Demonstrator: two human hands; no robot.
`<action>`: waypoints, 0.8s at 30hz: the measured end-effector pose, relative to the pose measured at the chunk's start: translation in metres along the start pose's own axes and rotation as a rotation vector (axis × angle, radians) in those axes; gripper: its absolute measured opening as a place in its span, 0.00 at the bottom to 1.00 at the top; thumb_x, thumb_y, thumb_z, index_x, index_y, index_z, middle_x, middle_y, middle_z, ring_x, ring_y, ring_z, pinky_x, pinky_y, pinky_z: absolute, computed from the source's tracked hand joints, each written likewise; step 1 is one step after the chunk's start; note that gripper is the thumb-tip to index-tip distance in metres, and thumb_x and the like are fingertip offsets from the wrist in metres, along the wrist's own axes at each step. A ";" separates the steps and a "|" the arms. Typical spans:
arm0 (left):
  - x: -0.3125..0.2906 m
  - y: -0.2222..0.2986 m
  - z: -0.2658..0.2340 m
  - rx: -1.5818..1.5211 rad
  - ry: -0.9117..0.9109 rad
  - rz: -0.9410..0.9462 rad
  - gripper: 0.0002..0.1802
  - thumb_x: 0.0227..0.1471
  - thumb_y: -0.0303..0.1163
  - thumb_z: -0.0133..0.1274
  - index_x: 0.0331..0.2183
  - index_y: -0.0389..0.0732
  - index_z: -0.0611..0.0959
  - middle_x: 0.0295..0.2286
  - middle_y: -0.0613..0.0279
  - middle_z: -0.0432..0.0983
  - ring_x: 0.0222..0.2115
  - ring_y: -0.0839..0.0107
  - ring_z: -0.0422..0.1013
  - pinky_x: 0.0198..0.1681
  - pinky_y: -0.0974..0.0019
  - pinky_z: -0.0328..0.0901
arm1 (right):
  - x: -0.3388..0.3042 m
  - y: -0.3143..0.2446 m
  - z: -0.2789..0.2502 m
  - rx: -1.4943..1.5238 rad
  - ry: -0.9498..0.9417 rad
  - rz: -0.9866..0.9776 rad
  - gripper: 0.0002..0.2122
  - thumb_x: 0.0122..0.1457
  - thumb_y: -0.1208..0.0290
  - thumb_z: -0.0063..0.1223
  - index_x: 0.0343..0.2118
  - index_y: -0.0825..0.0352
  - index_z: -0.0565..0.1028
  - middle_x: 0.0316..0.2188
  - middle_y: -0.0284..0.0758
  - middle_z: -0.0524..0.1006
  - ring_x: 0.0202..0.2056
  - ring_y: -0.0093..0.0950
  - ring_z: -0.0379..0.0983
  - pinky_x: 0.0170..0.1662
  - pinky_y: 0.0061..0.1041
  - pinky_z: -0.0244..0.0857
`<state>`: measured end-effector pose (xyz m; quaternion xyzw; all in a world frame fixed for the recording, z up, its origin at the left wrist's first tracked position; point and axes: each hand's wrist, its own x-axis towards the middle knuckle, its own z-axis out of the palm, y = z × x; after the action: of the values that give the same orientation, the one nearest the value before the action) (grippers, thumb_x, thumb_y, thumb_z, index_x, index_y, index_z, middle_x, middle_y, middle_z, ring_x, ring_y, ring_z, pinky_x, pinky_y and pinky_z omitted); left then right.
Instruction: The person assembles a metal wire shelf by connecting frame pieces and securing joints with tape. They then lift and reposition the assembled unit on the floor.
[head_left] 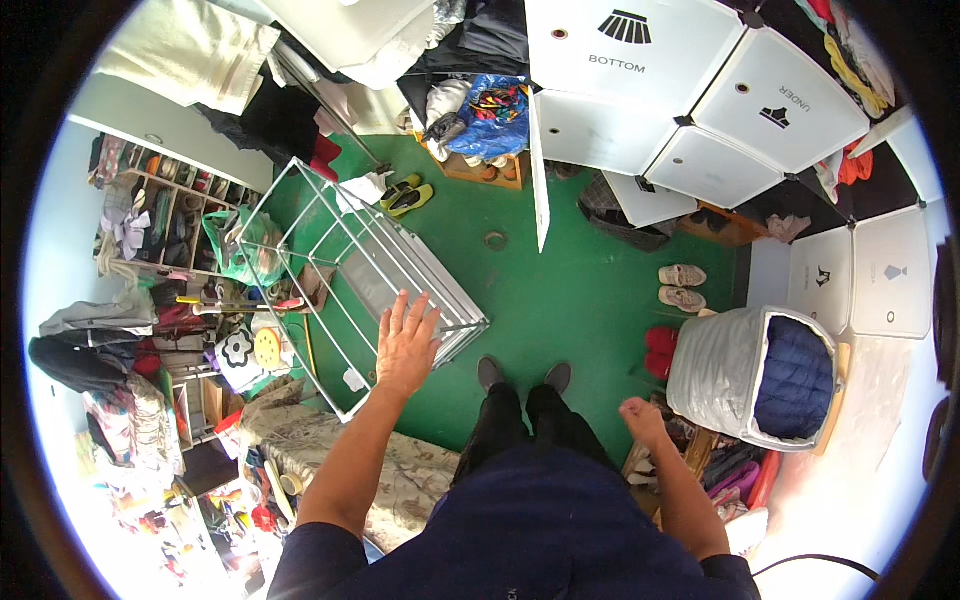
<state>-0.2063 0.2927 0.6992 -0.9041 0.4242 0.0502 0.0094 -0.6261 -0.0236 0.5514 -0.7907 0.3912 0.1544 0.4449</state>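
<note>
My left hand (pixel 405 345) is held out with its fingers spread, palm down, over the near right corner of a metal rack frame (pixel 468 327). Whether it touches the bars I cannot tell; it grips nothing. The frame is made of thin silver bars, with grey panels (pixel 375 275) along its right side, and it stands on the green floor to my left. Off to my right, my right hand (pixel 643 420) hangs in the air with its fingers curled in and nothing visible in them. Closest to it are a pair of red slippers (pixel 660 353) and a grey-white fabric storage bin (pixel 705 375).
Dark navy cloth (pixel 795 380) fills the bin. White cube cabinets (pixel 620 110) line the far right, one door (pixel 541 170) swung out. Yellow-green shoes (pixel 407 195), pale slippers (pixel 682 287) and a tape roll (pixel 495 240) lie on the floor. A patterned cloth (pixel 400 480) lies near left.
</note>
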 end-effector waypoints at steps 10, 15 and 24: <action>0.000 -0.005 0.001 -0.046 -0.001 -0.002 0.32 0.54 0.40 0.65 0.60 0.49 0.76 0.68 0.62 0.59 0.73 0.49 0.46 0.72 0.39 0.50 | 0.000 -0.012 0.002 -0.001 -0.050 0.008 0.19 0.65 0.54 0.56 0.46 0.68 0.81 0.42 0.48 0.84 0.45 0.46 0.81 0.50 0.41 0.73; 0.000 -0.007 0.005 -0.041 0.039 0.024 0.34 0.54 0.42 0.66 0.61 0.51 0.76 0.68 0.63 0.59 0.73 0.50 0.46 0.71 0.38 0.51 | 0.003 -0.001 0.007 -0.008 -0.072 0.013 0.20 0.65 0.54 0.56 0.46 0.69 0.81 0.42 0.47 0.84 0.46 0.45 0.82 0.50 0.41 0.74; -0.004 -0.010 0.005 -0.030 0.051 0.025 0.34 0.55 0.44 0.65 0.61 0.52 0.76 0.69 0.65 0.57 0.73 0.52 0.45 0.71 0.38 0.52 | 0.012 0.016 0.010 -0.061 -0.024 -0.080 0.17 0.66 0.56 0.55 0.43 0.69 0.82 0.34 0.44 0.85 0.37 0.37 0.83 0.44 0.37 0.75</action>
<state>-0.2016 0.3024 0.6947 -0.8997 0.4350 0.0337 -0.0154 -0.6299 -0.0258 0.5295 -0.8171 0.3489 0.1579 0.4309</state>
